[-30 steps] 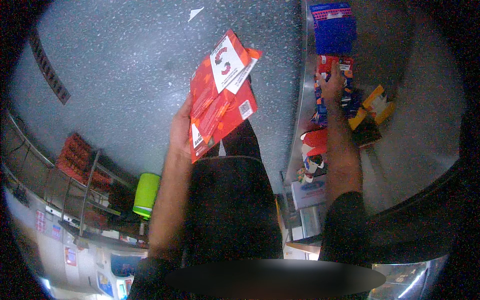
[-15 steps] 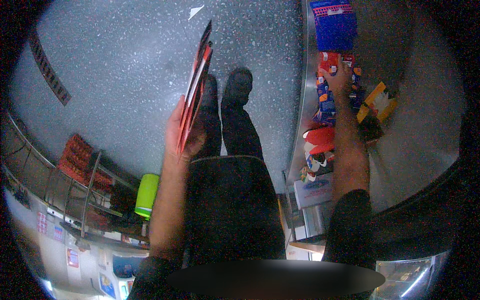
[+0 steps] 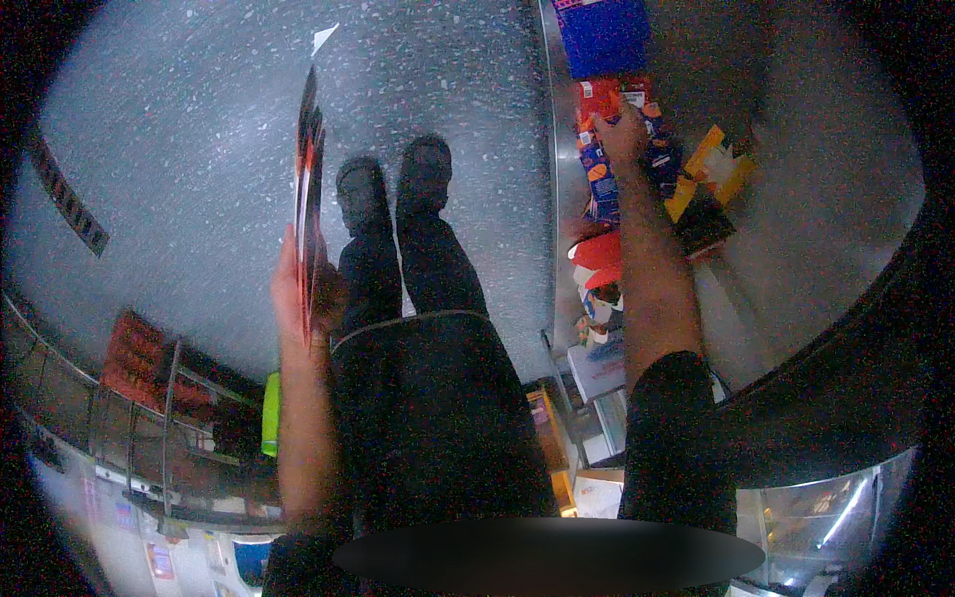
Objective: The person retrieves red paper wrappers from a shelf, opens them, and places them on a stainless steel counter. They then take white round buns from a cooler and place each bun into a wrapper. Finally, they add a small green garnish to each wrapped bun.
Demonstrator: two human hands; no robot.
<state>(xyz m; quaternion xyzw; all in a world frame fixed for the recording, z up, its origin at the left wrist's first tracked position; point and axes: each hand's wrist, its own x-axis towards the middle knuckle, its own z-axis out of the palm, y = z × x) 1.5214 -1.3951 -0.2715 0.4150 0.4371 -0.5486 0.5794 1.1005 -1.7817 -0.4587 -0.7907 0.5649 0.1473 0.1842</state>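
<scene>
My left hand (image 3: pixel 290 291) is closed round a thin bundle of flat red and dark packets (image 3: pixel 310 189), held nearly edge-on above the floor beside my legs. On the right, my right hand (image 3: pixel 625 139) rests on a red packet (image 3: pixel 600 97) lying on a metal counter, its thumb and fingers across the packet. Just nearer along the counter edge lie dark blue packets with orange marks (image 3: pixel 599 177), partly under my wrist. A blue packet (image 3: pixel 602 40) lies beyond the red one. A yellow packet (image 3: pixel 711 169) lies right of my forearm.
The metal counter (image 3: pixel 796 229) runs along the right. Red and white packages (image 3: pixel 597 254) lie near its edge, with boxes (image 3: pixel 597 373) lower down. A bright green container (image 3: pixel 271 418) and a metal rack (image 3: pixel 169 398) stand at the left. A white scrap (image 3: pixel 323 38) lies on the speckled floor.
The whole view has shifted, with the counter and both hands now farther left in the picture. The left-hand bundle looks more upright and edge-on. My right hand remains at the red packet.
</scene>
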